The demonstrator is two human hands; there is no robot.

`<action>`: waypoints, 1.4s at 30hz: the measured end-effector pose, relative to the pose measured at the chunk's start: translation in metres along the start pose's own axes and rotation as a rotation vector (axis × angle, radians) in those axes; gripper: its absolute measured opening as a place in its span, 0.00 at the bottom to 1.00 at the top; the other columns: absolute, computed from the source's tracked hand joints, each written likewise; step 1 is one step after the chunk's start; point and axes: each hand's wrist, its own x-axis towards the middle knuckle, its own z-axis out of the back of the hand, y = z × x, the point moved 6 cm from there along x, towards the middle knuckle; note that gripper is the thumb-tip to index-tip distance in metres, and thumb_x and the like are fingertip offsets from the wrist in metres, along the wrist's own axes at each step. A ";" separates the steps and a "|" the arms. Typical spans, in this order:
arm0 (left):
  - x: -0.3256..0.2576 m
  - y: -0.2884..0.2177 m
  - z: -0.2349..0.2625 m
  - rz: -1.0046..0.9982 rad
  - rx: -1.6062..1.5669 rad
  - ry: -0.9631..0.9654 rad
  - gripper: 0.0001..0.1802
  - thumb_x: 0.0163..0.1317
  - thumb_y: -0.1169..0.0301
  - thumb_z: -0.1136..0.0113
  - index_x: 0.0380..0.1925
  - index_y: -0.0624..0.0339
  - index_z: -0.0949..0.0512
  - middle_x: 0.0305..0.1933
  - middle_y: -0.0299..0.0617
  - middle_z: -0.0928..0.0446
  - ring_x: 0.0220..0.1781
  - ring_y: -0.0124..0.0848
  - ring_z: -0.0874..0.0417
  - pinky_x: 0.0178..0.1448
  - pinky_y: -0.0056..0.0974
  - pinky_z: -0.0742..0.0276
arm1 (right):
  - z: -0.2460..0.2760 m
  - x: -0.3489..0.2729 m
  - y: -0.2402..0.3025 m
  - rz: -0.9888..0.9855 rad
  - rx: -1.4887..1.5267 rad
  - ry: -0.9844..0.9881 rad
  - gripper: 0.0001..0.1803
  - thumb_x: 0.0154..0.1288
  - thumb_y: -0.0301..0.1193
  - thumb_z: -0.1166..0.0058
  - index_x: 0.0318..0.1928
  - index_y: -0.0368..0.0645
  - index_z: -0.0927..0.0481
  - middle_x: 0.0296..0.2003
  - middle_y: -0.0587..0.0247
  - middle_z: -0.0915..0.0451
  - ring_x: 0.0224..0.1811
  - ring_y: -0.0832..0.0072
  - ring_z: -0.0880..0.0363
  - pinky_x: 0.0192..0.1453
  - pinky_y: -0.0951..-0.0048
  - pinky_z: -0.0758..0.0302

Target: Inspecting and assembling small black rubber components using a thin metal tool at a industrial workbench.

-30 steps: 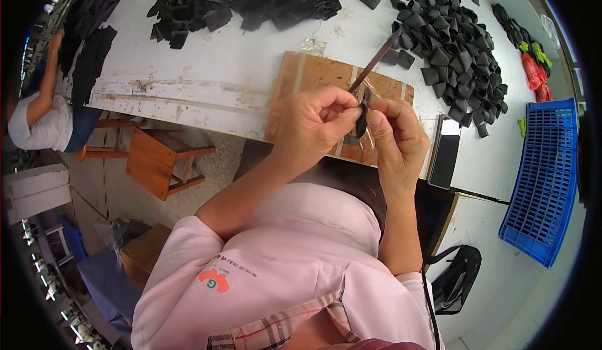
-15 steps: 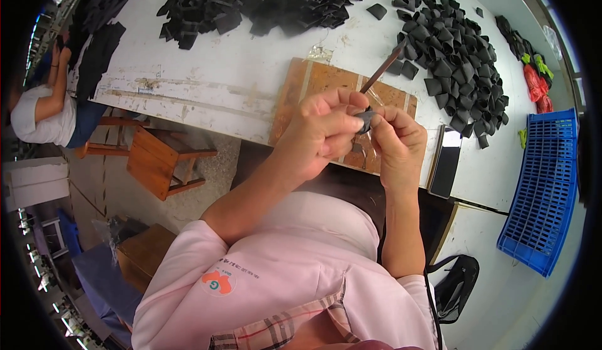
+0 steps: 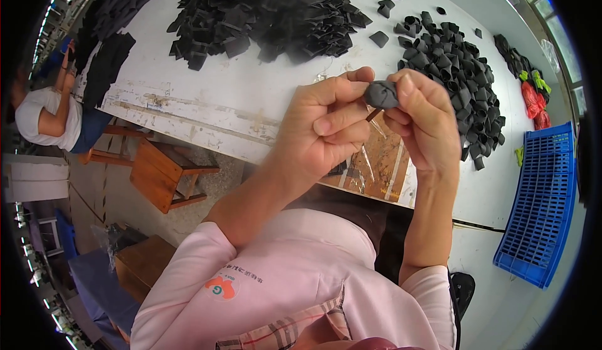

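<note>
Above the work board, a small dark grey fabric piece (image 3: 381, 95), folded or gathered into a rounded shape, is held between my hands. My left hand (image 3: 329, 115) pinches its left side with thumb and fingertips, the other fingers curled below. The right side is gripped by my right hand (image 3: 426, 115), its thumb on top and fingers bent under. A short bit of a thin brown stick (image 3: 374, 114) shows just below the fabric, by the left fingers; most of it is hidden. Under the hands lies a brown board (image 3: 382, 152) with clear film on it.
A heap of flat black pieces (image 3: 219, 18) lies at the far side of the white table (image 3: 188, 109). Curled black pieces (image 3: 467, 90) are piled at the right, near a blue plastic crate (image 3: 536, 206). At the left are a wooden stool (image 3: 164, 171) and a seated person (image 3: 53, 115).
Both hands have risen away from the board, the right also moving right, and the fabric shows more fully between them. The brown stick no longer points up past the fingers.
</note>
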 end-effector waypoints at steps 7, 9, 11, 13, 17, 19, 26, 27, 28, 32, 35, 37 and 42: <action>-0.003 0.007 0.025 -0.077 0.366 -0.030 0.10 0.59 0.76 0.51 0.40 0.67 0.28 0.32 0.39 0.25 0.15 0.15 0.33 0.17 0.20 0.40 | 0.016 -0.005 -0.028 0.044 -0.190 -0.040 0.15 0.63 0.39 0.52 0.27 0.39 0.27 0.21 0.72 0.32 0.21 0.87 0.40 0.22 0.85 0.42; -0.009 -0.016 0.007 -0.602 0.991 -0.139 0.16 0.58 0.74 0.48 0.46 0.66 0.32 0.28 0.39 0.27 0.24 0.21 0.28 0.29 0.22 0.33 | 0.017 -0.012 -0.017 0.191 -0.410 -0.190 0.15 0.62 0.39 0.52 0.30 0.37 0.27 0.23 0.70 0.31 0.23 0.85 0.37 0.23 0.84 0.40; -0.009 -0.022 -0.006 -0.739 1.160 -0.046 0.18 0.57 0.72 0.46 0.47 0.67 0.31 0.33 0.43 0.25 0.35 0.26 0.24 0.40 0.26 0.30 | 0.017 -0.025 -0.005 0.333 -0.624 -0.350 0.16 0.61 0.39 0.51 0.33 0.36 0.27 0.24 0.68 0.30 0.24 0.83 0.35 0.24 0.83 0.38; -0.013 -0.020 -0.034 -0.808 1.459 0.274 0.17 0.58 0.73 0.46 0.47 0.70 0.30 0.42 0.45 0.26 0.47 0.26 0.28 0.50 0.27 0.33 | 0.002 -0.040 0.011 0.683 -0.718 -0.311 0.18 0.58 0.39 0.48 0.37 0.35 0.26 0.28 0.63 0.29 0.26 0.79 0.33 0.26 0.80 0.35; -0.011 -0.016 -0.038 -0.721 1.397 0.227 0.15 0.55 0.76 0.43 0.43 0.69 0.27 0.39 0.44 0.25 0.43 0.26 0.26 0.47 0.29 0.31 | -0.008 -0.045 0.013 0.668 -0.722 -0.302 0.13 0.57 0.32 0.46 0.37 0.35 0.26 0.28 0.62 0.28 0.25 0.79 0.31 0.24 0.82 0.34; -0.012 -0.014 -0.037 -0.758 1.480 0.207 0.14 0.55 0.77 0.44 0.42 0.69 0.27 0.38 0.43 0.25 0.41 0.25 0.26 0.47 0.29 0.30 | -0.007 -0.044 0.011 0.687 -0.688 -0.358 0.12 0.56 0.30 0.46 0.37 0.34 0.26 0.28 0.61 0.28 0.24 0.80 0.31 0.23 0.82 0.34; -0.013 -0.009 -0.027 -0.691 1.339 0.031 0.09 0.56 0.81 0.47 0.38 0.69 0.25 0.37 0.42 0.24 0.39 0.22 0.26 0.46 0.28 0.29 | -0.013 -0.051 0.018 0.772 -0.637 -0.384 0.11 0.52 0.24 0.42 0.36 0.35 0.26 0.29 0.60 0.26 0.24 0.82 0.30 0.23 0.83 0.34; -0.014 -0.007 -0.030 -0.691 1.338 0.031 0.09 0.56 0.81 0.47 0.38 0.69 0.25 0.37 0.42 0.24 0.39 0.22 0.26 0.46 0.28 0.29 | -0.014 -0.051 0.019 0.772 -0.638 -0.383 0.11 0.52 0.24 0.42 0.36 0.35 0.26 0.29 0.60 0.26 0.24 0.82 0.30 0.23 0.83 0.34; -0.014 -0.007 -0.031 -0.674 1.299 -0.028 0.09 0.56 0.81 0.48 0.38 0.69 0.25 0.37 0.42 0.24 0.38 0.22 0.25 0.45 0.28 0.29 | -0.017 -0.050 0.020 0.776 -0.689 -0.383 0.11 0.52 0.24 0.42 0.36 0.35 0.26 0.29 0.60 0.26 0.23 0.82 0.30 0.23 0.84 0.34; -0.017 -0.010 -0.040 -0.969 1.508 0.034 0.10 0.56 0.82 0.49 0.39 0.70 0.25 0.35 0.41 0.23 0.35 0.22 0.24 0.42 0.27 0.27 | -0.011 -0.044 0.017 0.646 -0.617 -0.413 0.08 0.52 0.24 0.41 0.33 0.34 0.25 0.27 0.64 0.26 0.24 0.85 0.31 0.26 0.86 0.36; -0.013 -0.011 -0.032 -0.883 1.265 0.033 0.11 0.56 0.83 0.49 0.40 0.70 0.26 0.34 0.40 0.23 0.34 0.22 0.24 0.40 0.26 0.27 | 0.008 -0.038 0.017 0.415 -0.336 -0.396 0.05 0.56 0.24 0.46 0.32 0.34 0.22 0.23 0.71 0.26 0.22 0.88 0.33 0.25 0.88 0.37; -0.016 -0.018 -0.031 -0.808 1.231 -0.014 0.11 0.56 0.83 0.50 0.40 0.70 0.26 0.34 0.40 0.23 0.34 0.22 0.24 0.40 0.26 0.27 | 0.017 -0.038 0.029 0.457 -0.346 -0.446 0.06 0.58 0.26 0.47 0.33 0.35 0.22 0.22 0.69 0.25 0.22 0.87 0.31 0.25 0.88 0.36; -0.016 -0.009 -0.027 -0.900 1.383 -0.125 0.09 0.55 0.83 0.50 0.37 0.70 0.26 0.34 0.40 0.24 0.35 0.21 0.24 0.41 0.25 0.27 | 0.000 -0.035 0.015 0.391 -0.323 -0.324 0.13 0.62 0.33 0.51 0.37 0.33 0.23 0.28 0.64 0.23 0.27 0.84 0.27 0.26 0.85 0.33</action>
